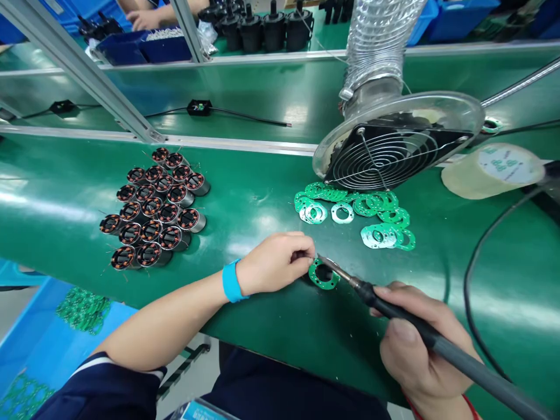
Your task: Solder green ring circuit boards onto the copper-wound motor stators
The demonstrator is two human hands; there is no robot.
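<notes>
Right grip clasps soldering iron — can't tell left grip — fan behind ring boards

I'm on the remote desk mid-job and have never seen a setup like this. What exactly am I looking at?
There is no robot here, just a person's two bare hands, seen from one camera worn on their head and looking forward and down. The right hand holds what looks like a soldering iron, its tip close to the left hand. Those left fingertips are by a green ring-shaped board; whether they pinch anything is too small to tell.

On the green table, more ring boards lie beyond the hands, below a round hood with a fan grille. To the left stand metal cylinders with copper windings. At the top, another person's hand shows across the bench.
</notes>
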